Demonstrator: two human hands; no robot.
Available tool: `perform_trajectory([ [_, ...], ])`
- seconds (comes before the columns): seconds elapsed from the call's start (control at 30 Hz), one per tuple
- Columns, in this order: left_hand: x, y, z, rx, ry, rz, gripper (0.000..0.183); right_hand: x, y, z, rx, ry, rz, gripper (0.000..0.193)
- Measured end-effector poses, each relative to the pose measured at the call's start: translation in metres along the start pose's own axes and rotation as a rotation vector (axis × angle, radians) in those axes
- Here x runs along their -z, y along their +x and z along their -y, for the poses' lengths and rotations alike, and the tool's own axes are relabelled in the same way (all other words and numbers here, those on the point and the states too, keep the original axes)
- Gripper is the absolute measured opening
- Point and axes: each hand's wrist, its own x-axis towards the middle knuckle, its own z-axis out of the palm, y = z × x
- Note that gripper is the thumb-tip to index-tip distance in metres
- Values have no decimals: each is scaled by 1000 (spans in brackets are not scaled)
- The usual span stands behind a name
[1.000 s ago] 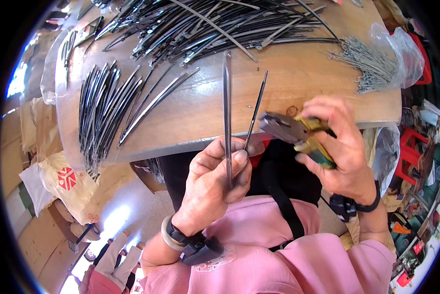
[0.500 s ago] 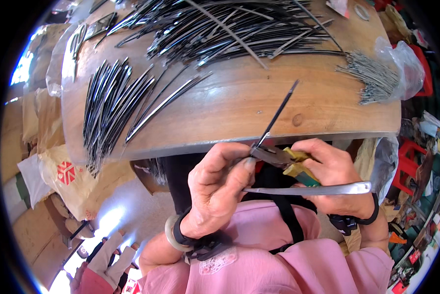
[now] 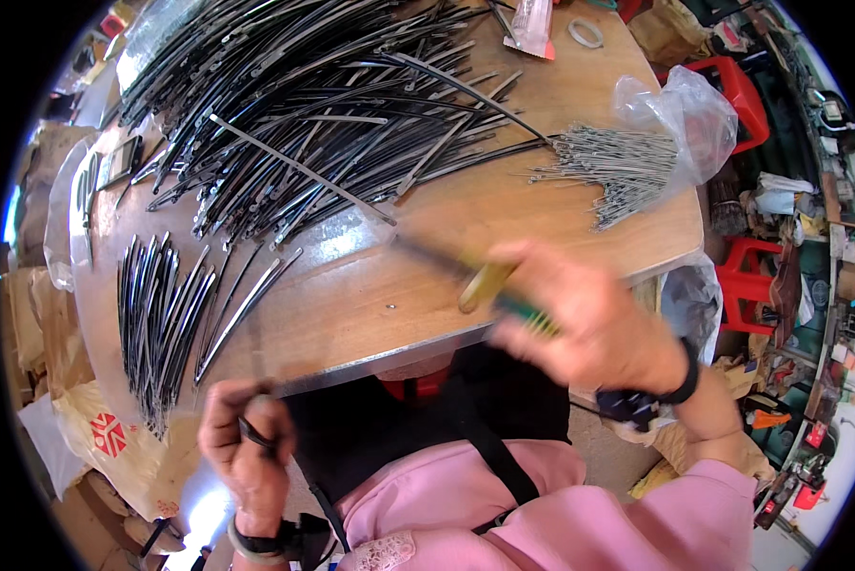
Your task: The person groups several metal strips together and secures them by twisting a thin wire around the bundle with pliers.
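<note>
My left hand (image 3: 247, 452), low at the left beside the table edge, is closed around a thin dark strip (image 3: 258, 440); the strip's upper part is smeared by motion. Just above it lies a smaller bundle of black metal strips (image 3: 161, 324). My right hand (image 3: 589, 319) grips cutting pliers with yellow and green handles (image 3: 489, 284), above the front part of the table. The pliers' dark jaws are blurred and point left toward the large heap of long black strips (image 3: 294, 143). Whether the jaws touch anything, I cannot tell.
A bunch of thin grey wires (image 3: 613, 171) lies beside a clear plastic bag (image 3: 689, 124) at the table's right. Scissors (image 3: 89, 200) rest at the left edge. A white ring (image 3: 586, 34) sits at the back. Red stools (image 3: 751, 285) stand to the right.
My hands have come apart. The left has moved left and down with a strip, the right up over the table with the pliers. The view has also shifted, bringing more of the heap in.
</note>
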Motion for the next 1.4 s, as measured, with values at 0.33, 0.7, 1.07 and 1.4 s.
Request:
perform_trajectory([
  [0.33,12,19,-20,-296,586,-123,28,23,33,-66,242,-741,-114,14],
  [0.7,-133,109,-42,-823,1058,104,13,46,32,-37,156,-493,-477,24],
  [1.07,-121,106,-40,-741,838,112,8,92,-8,-43,134,-840,-305,26],
  [1.4,-62,9,-6,256,-472,170,18,46,-31,7,-98,431,-810,7],
])
